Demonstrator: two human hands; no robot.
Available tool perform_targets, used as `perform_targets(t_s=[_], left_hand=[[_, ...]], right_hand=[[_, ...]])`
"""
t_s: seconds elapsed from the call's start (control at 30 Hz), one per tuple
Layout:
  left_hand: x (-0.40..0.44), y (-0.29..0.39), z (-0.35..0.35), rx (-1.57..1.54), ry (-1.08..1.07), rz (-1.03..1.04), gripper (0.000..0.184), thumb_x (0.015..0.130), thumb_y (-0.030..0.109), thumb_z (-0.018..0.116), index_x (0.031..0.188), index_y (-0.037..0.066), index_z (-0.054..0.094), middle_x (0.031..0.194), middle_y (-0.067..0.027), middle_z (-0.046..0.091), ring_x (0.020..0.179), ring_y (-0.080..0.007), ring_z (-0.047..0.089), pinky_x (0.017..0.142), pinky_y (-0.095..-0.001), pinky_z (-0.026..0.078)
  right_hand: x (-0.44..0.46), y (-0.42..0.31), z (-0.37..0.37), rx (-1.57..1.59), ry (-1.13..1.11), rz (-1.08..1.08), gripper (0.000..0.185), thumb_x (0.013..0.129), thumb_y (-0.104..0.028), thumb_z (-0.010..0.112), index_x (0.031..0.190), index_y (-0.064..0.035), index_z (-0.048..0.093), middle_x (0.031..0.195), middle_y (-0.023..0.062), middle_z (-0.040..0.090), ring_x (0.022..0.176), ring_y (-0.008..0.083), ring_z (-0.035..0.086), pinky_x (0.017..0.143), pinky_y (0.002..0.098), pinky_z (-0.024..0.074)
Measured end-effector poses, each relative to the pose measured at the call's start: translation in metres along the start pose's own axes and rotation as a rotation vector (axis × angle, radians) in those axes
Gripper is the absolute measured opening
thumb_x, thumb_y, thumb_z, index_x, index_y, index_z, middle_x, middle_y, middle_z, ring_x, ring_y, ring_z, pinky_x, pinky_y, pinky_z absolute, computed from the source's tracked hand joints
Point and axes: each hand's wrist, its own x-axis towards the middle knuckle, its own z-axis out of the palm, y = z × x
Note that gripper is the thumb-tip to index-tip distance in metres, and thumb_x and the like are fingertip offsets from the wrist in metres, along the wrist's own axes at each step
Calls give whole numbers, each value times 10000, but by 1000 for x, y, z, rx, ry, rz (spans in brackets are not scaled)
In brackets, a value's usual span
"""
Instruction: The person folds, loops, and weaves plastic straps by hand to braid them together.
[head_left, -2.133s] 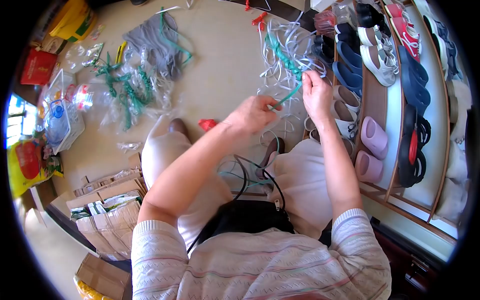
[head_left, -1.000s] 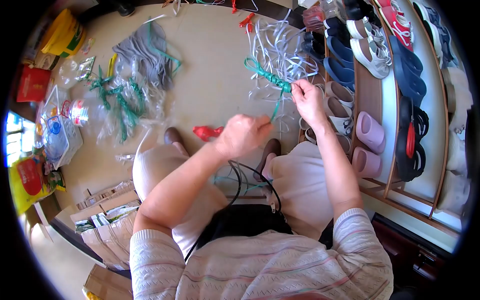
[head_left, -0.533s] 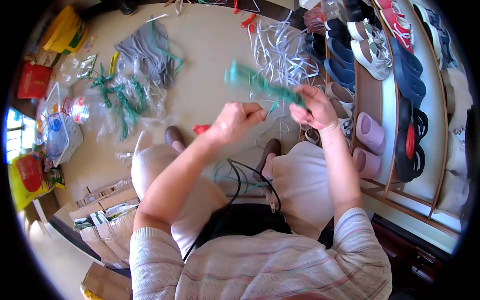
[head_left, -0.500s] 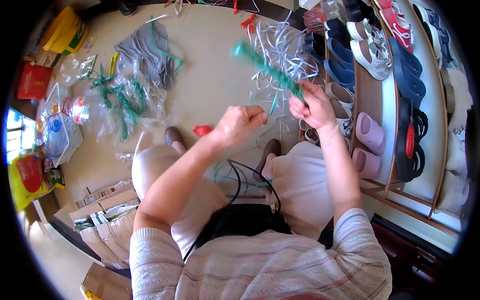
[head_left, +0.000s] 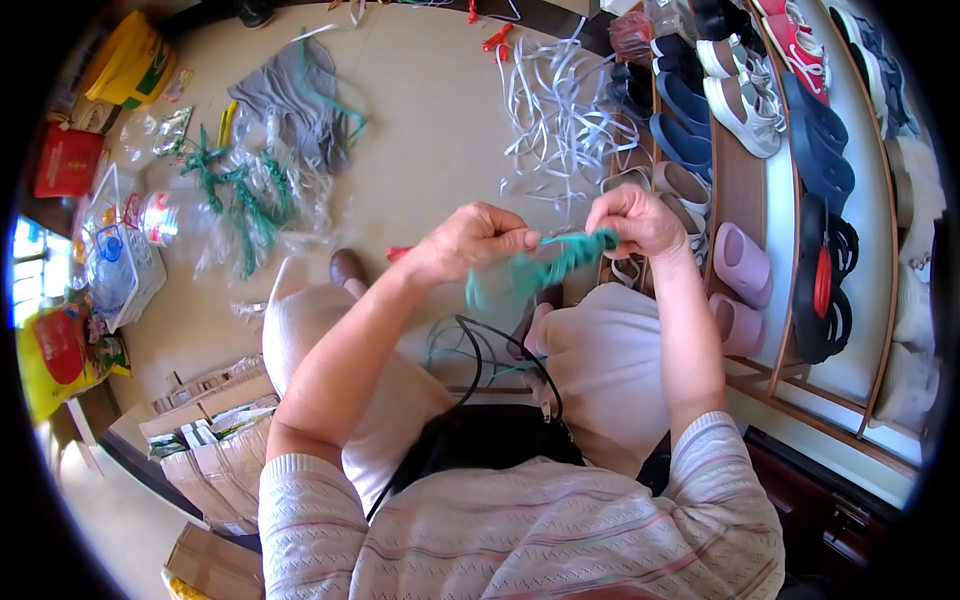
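Observation:
A twisted bundle of green plastic strapping (head_left: 552,270) hangs between my hands, its free end blurred by motion. My right hand (head_left: 640,222) is closed around the bundle's upper right end. My left hand (head_left: 475,243), closed in a pinch, grips a thin green strand that runs taut toward the right fingers. Below them, a loose loop of pale green strip (head_left: 445,350) lies near a black cord (head_left: 478,345) by my lap. Part of a red scrap (head_left: 398,253) shows behind my left wrist.
Tangled white strips (head_left: 565,110) lie on the floor ahead. To the right stands a shoe rack (head_left: 740,190) with shoes and slippers. Green knotted pieces (head_left: 245,195), clear plastic and a grey cloth (head_left: 295,100) are at the left, near a cardboard box (head_left: 215,480).
The green bundle has swung from pointing up and away to hanging down to the left, between the hands. My right hand has turned and lifted slightly; my left hand stays nearly in place.

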Motion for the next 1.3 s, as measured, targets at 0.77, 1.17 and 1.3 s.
perform_targets(t_s=[0.77, 1.17, 1.3], left_hand=[[-8, 6, -13, -366, -225, -63, 237, 824, 211, 647, 905, -11, 631, 622, -8, 554, 485, -70, 489, 437, -185, 379], [0, 14, 6, -495, 296, 219, 297, 899, 308, 539, 906, 14, 576, 625, -10, 524, 479, -70, 464, 430, -203, 366], [8, 8, 11, -381, 434, 211, 319, 899, 340, 532, 895, 22, 559, 608, 0, 500, 472, -57, 436, 414, -196, 328]], right_hand=[[1, 7, -2, 20, -133, 102, 186, 874, -188, 579, 882, -5, 611, 562, -26, 462, 434, 31, 358, 374, 180, 252], [46, 27, 51, 231, 505, -272, 133, 919, -156, 495, 980, -87, 590, 571, -2, 462, 453, 76, 376, 423, 213, 312], [57, 32, 63, -574, 796, -409, 120, 910, -137, 514, 955, -54, 587, 623, -2, 533, 515, 88, 477, 460, 221, 381]])
